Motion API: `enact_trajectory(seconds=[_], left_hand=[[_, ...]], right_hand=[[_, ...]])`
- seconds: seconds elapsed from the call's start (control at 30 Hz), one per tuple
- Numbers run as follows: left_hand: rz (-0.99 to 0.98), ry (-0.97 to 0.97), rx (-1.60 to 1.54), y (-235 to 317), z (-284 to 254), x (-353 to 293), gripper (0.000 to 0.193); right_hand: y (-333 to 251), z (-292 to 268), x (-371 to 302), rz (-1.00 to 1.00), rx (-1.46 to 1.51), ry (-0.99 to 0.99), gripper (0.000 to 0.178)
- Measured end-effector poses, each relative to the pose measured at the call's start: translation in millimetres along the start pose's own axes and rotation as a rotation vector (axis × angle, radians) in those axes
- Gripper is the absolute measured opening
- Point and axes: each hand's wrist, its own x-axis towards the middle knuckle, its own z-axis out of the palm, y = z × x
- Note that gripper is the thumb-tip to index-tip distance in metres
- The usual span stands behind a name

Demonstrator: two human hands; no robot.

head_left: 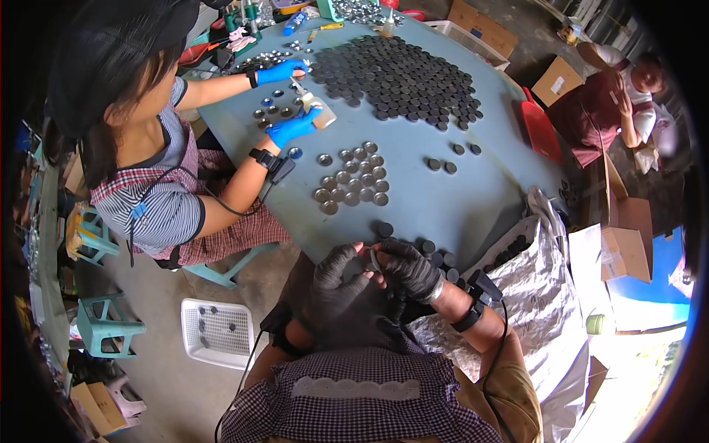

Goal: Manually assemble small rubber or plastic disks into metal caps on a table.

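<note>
At the near edge of the table, my left hand (337, 277) and my right hand (410, 272) meet, both in dark fingerless gloves. Their bare fingertips pinch a small round cap (373, 260) with a pale curved rim; the fingers hide much of it. Several loose black caps (449, 260) lie just beyond and right of my right hand, one of them standing near the fingertips. Farther up the table, a cluster of shallow silvery round caps (353, 179) sits open side up.
A large spread of black caps (399, 77) covers the far table (288, 214). At left, a co-worker's blue-gloved hand (292, 129) holds a squeeze bottle (319, 111). A silvery sack (509, 295) with black caps lies at right. On the floor stand a white basket (216, 354) and a stool (109, 325).
</note>
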Motion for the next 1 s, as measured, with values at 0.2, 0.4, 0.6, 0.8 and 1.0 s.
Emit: enact_trajectory(seconds=[0.2,0.4,0.6,0.8,1.0], left_hand=[[0.034,0.064,0.195,-29.3,3.3,-7.3,0.052],[0.051,0.099,0.214,-48.2,6.8,-11.7,0.053],[0.047,0.055,0.257,-54.1,8.2,-4.6,0.054],[0.043,0.052,0.293,-65.5,6.9,-0.7,0.055],[-0.008,0.118,0.379,-71.8,1.4,4.3,0.053]], right_hand=[[4.7,4.1,6.5,-0.258,-0.248,0.143,0.029],[-10.3,-9.2,2.7,-0.012,-0.268,0.12,0.031],[17.8,-25.6,18.2,-0.289,-0.383,0.065,0.034],[7.5,-29.2,42.1,-0.185,-0.583,-0.01,0.019],[20.3,-83.0,102.9,-0.394,-0.898,0.446,0.019]])
